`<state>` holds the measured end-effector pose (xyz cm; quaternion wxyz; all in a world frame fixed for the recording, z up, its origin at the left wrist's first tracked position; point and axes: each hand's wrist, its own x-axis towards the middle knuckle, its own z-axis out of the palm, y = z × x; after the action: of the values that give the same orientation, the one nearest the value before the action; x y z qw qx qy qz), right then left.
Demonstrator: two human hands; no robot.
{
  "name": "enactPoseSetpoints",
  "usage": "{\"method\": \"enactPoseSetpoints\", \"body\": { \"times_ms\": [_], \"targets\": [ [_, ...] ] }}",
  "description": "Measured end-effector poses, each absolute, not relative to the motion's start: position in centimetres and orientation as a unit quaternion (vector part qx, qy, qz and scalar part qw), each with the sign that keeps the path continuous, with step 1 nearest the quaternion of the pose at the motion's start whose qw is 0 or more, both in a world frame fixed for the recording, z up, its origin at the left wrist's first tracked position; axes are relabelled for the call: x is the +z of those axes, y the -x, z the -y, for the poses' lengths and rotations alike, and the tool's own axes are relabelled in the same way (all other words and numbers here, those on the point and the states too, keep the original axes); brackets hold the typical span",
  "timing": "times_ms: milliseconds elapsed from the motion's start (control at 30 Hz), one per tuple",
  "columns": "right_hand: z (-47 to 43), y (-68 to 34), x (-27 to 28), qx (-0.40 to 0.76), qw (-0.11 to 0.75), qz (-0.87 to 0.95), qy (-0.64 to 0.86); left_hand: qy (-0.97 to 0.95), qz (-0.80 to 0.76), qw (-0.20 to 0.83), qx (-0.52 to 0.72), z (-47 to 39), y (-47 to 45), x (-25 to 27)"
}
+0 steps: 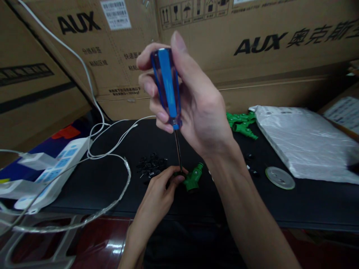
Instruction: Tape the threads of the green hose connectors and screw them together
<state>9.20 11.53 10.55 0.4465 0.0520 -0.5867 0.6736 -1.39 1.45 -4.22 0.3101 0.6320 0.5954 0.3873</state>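
My right hand [202,101] is wrapped round the blue handle of a screwdriver [168,86], its thumb lying along the upper end. The shaft points nearly straight down, and its tip meets a small dark part [179,174] between the fingertips of my left hand [161,190]. Those fingers are pinched low over the black surface and hide most of that part. Right beside them, touching the fingertips, lies a green Y-shaped pipe fitting [193,178]. Whether the dark part is joined to the fitting I cannot tell. A pile of small black pieces [151,163] lies just beyond my left hand.
More green fittings [243,125] lie at the back right, beside a white plastic-wrapped package [305,138]. A round metal disc [279,178] rests nearer. On the left are a white power strip [60,168] and looped cables [123,190]. Cardboard boxes [196,48] stand behind.
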Motion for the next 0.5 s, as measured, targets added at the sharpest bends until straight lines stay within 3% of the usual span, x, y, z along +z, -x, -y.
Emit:
{"method": "enactPoseSetpoints", "body": {
  "times_ms": [267,500],
  "targets": [
    [-10.91,-8.67,10.12,0.638,0.531,0.558,-0.008,-0.629,-0.599,0.31,0.387,-1.34,1.38,-4.11],
    [-11.5,-9.02,10.23,0.671,0.437,0.598,-0.036,-0.634,-0.597,0.304,0.387,-1.35,1.36,-4.23]
  ]
}}
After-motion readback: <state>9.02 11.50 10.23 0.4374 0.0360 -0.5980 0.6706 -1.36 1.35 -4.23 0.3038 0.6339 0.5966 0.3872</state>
